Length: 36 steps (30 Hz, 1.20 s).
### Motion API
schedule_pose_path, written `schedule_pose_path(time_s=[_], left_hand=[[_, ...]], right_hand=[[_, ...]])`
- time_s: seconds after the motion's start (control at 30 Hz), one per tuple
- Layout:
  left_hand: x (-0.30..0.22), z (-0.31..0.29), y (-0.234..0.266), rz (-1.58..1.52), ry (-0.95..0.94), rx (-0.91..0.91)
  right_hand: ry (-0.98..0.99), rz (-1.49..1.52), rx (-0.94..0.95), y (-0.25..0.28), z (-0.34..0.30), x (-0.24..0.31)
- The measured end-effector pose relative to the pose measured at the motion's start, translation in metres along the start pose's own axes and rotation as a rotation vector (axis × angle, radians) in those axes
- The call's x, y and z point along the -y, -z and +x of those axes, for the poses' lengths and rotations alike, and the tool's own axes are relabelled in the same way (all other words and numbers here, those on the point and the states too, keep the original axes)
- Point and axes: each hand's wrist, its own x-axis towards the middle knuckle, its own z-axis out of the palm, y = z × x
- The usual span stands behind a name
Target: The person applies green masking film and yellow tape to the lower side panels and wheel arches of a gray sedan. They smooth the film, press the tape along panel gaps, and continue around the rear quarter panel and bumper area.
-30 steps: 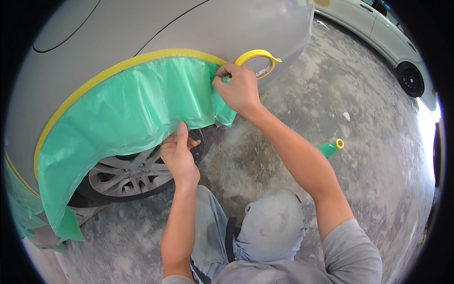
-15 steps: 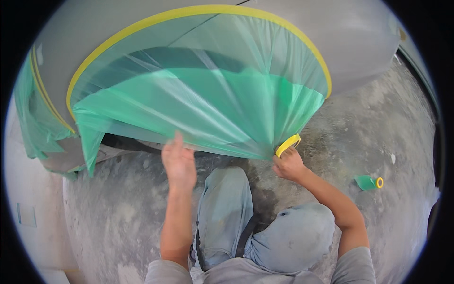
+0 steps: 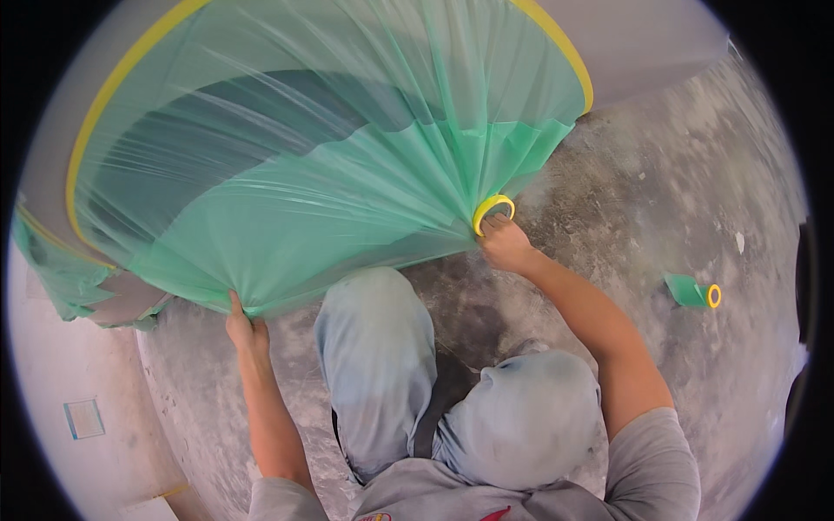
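Observation:
A translucent green masking film (image 3: 287, 226) spreads across a wheel arch, its upper border held by a curved strip of yellow masking tape (image 3: 84, 135). Behind the film shows a dark, rounded shape. My left hand (image 3: 247, 332) pinches the film's lower edge at the left, and folds fan out from the grip. At the right, my right hand (image 3: 506, 245) is closed on a roll of yellow masking tape (image 3: 479, 217). Gathered film converges at that hand too; whether its fingers also grip the film is hidden. Between both hands the lower edge is stretched taut.
A grey vehicle panel (image 3: 643, 43) extends at the upper right. On the concrete floor (image 3: 738, 174) to my right lies a small green film roll with a yellow end (image 3: 695, 293). More green film (image 3: 56, 282) hangs at far left. My bent knees (image 3: 375, 326) are close below the film.
My left hand has moved left and down and taken hold of the film's lower edge. The film is pulled tauter there. My right hand with the tape roll appears slightly higher and further left.

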Motion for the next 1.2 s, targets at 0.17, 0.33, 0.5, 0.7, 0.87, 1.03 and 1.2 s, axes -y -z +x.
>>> schedule_pose_path(time_s=[0.17, 0.33, 0.5, 0.7, 0.87, 1.03, 1.2], left_hand=[[0.088, 0.062, 0.044, 0.317, 0.099, -0.265], [0.183, 0.145, 0.093, 0.682, 0.311, -0.312], [0.263, 0.274, 0.155, 0.480, 0.556, -0.149], [0.311, 0.428, 0.151, -0.139, 0.830, -0.089], [0.281, 0.387, 0.104, -0.358, 0.801, 0.031], [0.212, 0.318, 0.069, -0.554, 0.654, 0.199], [0.175, 0.303, 0.060, -0.771, 0.661, 0.127]], right_hand=[[-0.086, -0.099, 0.099, -0.026, 0.017, -0.027], [-0.255, -0.152, 0.274, -0.054, 0.046, -0.042], [-0.546, -0.132, 0.220, -0.072, 0.091, -0.042], [-0.856, 0.128, -0.099, -0.101, 0.138, -0.031], [-0.887, 0.169, -0.100, -0.127, 0.148, -0.029], [-0.956, -0.048, 0.226, -0.115, 0.104, -0.029], [-1.112, 0.006, 0.335, -0.066, 0.013, 0.002]])
